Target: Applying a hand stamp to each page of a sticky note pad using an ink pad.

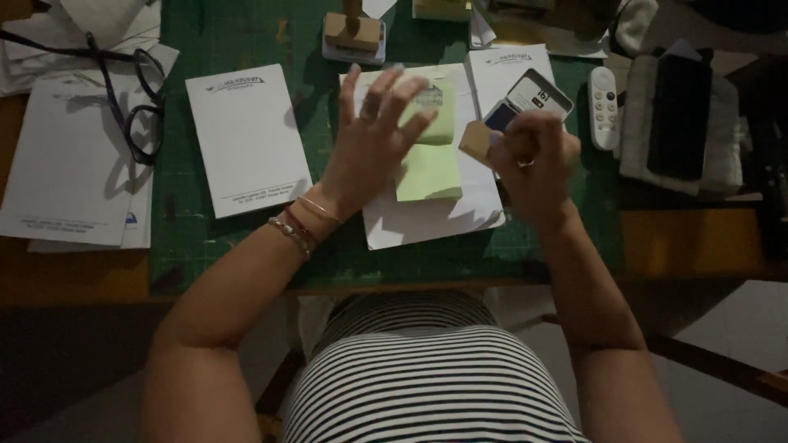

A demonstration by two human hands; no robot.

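Two hands (451, 143) over green sticky notes (429, 171), right gripping wooden stamp (476, 139).

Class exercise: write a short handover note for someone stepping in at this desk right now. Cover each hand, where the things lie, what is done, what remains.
Left hand: open, fingers spread over the yellow-green sticky notes.
Right hand: closed on a wooden stamp.
Notes lie on a white sheet on the green cutting mat; ink pad beside the right hand.
Done: upper note carries a stamped print.
Left: lower note shows none. A white notepad lies to the left.
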